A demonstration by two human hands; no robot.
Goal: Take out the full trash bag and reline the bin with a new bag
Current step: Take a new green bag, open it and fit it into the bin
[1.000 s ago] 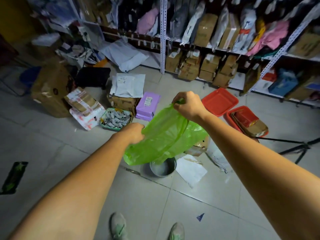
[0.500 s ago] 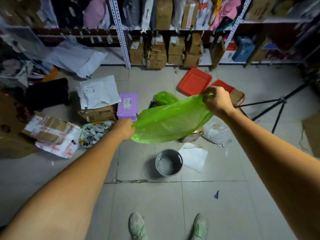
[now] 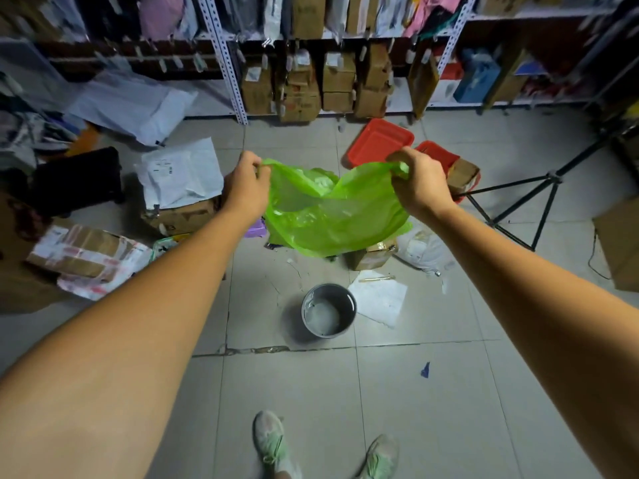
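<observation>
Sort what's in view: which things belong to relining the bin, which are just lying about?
Job: green bag, gripped by left hand and right hand; unlined grey bin.
Lying about: red tray, taped parcel, tripod, white paper sheet.

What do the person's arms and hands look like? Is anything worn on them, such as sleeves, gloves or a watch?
The left arm and the right arm are bare along all their visible length: no sleeve shows. The left hand and the right hand wear no gloves, and no watch, bracelet or ring is visible.
</observation>
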